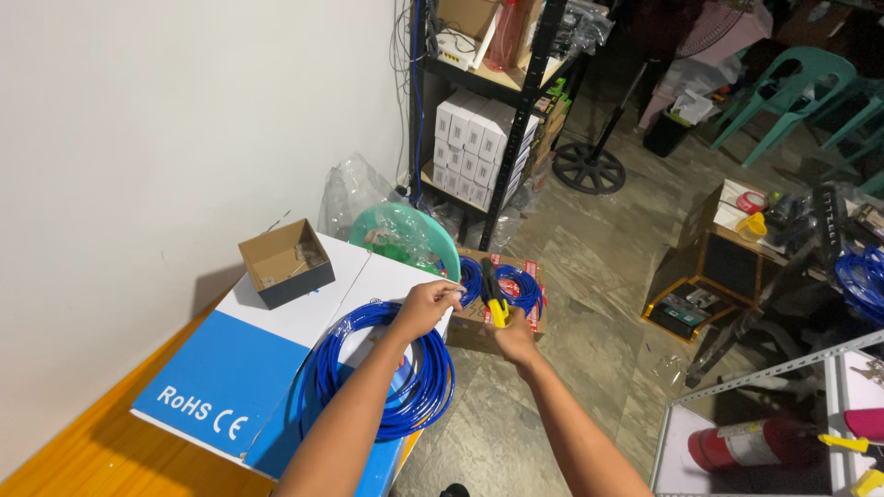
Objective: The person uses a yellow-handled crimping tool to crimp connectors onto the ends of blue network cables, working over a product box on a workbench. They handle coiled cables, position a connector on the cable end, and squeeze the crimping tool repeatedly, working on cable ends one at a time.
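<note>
Bare forearms, seemingly no sleeves

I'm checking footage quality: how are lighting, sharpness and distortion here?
Head view: even indoor light, with a soft shadow beside the small open cardboard box; left hand, right hand and coiled blue cable look sharp; wide-angle lens bends the black metal shelf.

blue-white flat carton (249,359) - table | small open brown box (285,262) | white boxes (474,147) - shelf

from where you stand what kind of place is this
Probably a cluttered stockroom or workshop for network cabling: a coil of blue cable on a big flat carton, a metal shelf of stacked white boxes, and a red fire extinguisher.
</note>
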